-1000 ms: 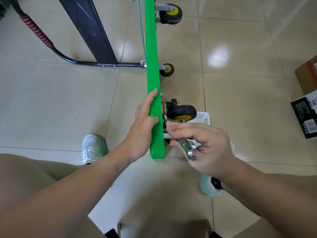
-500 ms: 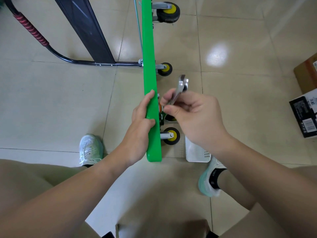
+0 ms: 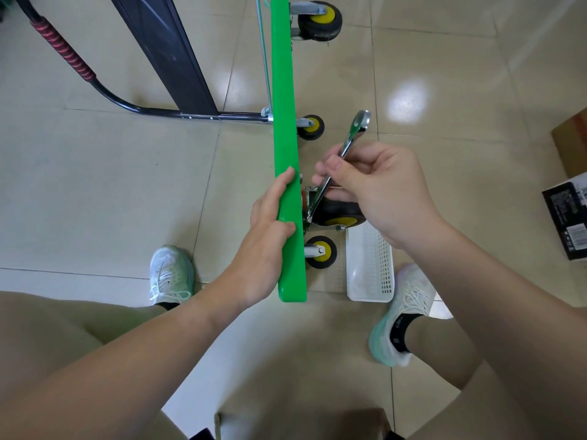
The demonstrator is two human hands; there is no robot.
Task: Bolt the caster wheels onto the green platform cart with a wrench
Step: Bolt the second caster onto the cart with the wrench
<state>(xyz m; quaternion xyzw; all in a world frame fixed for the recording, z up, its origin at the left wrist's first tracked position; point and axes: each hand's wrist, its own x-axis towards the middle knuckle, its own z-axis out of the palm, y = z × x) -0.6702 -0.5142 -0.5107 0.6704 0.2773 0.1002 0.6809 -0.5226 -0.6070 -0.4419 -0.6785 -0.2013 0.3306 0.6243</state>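
L hand [image 3: 268, 236] round green cart [image 3: 286, 122] edge, R hand [image 3: 378, 188] fingers pinching wrench [image 3: 346, 144].

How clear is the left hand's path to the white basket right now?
Probably not clear: the left hand grips the green platform, which stands on edge between it and the white basket on the floor.

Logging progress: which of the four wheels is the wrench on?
The big wheel partly hidden under the right hand, second from the near end of the cart: the only one with the wrench reaching its bracket.
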